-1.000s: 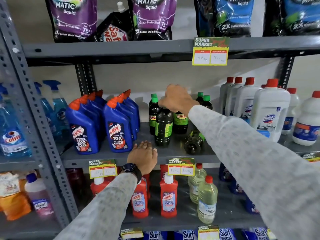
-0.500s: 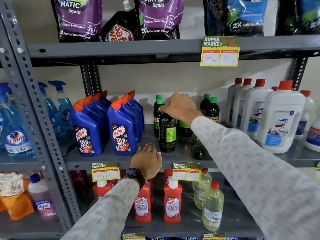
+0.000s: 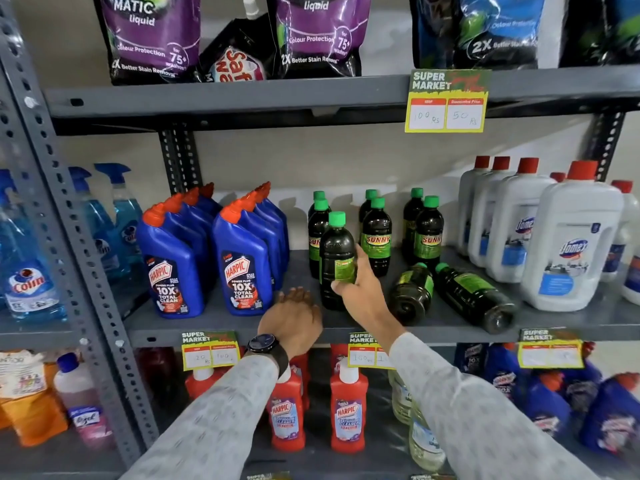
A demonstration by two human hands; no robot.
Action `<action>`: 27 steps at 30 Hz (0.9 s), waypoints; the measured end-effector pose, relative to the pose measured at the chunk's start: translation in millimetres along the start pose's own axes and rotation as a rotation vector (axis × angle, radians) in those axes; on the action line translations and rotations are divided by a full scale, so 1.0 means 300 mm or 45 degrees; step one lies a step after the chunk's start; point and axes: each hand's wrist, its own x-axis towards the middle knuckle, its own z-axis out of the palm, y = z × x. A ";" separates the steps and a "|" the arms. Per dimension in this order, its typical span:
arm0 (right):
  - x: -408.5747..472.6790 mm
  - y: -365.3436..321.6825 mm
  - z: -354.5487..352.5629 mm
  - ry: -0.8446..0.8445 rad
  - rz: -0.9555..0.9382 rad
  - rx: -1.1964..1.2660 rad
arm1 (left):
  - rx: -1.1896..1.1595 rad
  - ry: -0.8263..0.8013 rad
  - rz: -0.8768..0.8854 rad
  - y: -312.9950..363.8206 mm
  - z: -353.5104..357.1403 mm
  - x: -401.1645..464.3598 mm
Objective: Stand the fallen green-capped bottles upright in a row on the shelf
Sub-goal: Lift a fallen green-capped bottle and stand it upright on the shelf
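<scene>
Two green-capped bottles still down on the middle shelf

My right hand (image 3: 356, 285) wraps the lower body of one upright green-capped bottle (image 3: 337, 261), fingers (image 3: 341, 284) curled round its label, thumb behind; its base touches the shelf (image 3: 346, 323) near the front edge. My left hand (image 3: 294, 320) rests palm down on that front edge just left of the bottle, fingers spread, holding nothing; watch (image 3: 265, 344) on the wrist.

Behind the held bottle, six more stand upright in three short files: left pair (image 3: 318, 230), middle pair (image 3: 376, 233), right pair (image 3: 427, 233). The two fallen bottles lie right of my hand, caps toward the back, bases toward the front edge: one (image 3: 412, 292) just beside my wrist, the other (image 3: 474, 296) angled out to the right, its base close to the lip.

Open room: bare shelf in front of the middle and right files, partly taken by the fallen pair. Little gap on the left, blue Harpic bottles (image 3: 242, 261) stand near the held one. White Domex jugs (image 3: 571, 244) crowd the right side, the front one near the second fallen bottle. Price tag (image 3: 367, 349) hangs under my right wrist. Upper shelf edge (image 3: 242, 98) well above the caps.
</scene>
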 end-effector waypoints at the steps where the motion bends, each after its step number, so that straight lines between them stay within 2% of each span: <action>1: 0.001 0.014 -0.002 0.001 0.008 0.006 | 0.004 0.011 0.002 -0.005 0.008 0.005; 5: 0.009 0.046 0.012 0.043 -0.042 -0.058 | 0.032 0.026 0.019 -0.008 0.018 0.003; 12: 0.020 0.070 0.031 0.139 -0.107 -0.218 | -0.088 0.061 -0.044 0.004 0.001 -0.013; 18: 0.010 0.062 0.005 -0.022 -0.055 0.087 | -0.188 -0.004 -0.086 0.006 0.000 -0.004; 20: 0.009 0.062 -0.003 -0.015 -0.027 0.111 | -0.194 -0.007 -0.083 0.006 -0.001 -0.004; 27: -0.014 0.037 0.018 0.148 -0.148 -0.170 | -0.110 0.027 -0.056 0.006 -0.004 -0.018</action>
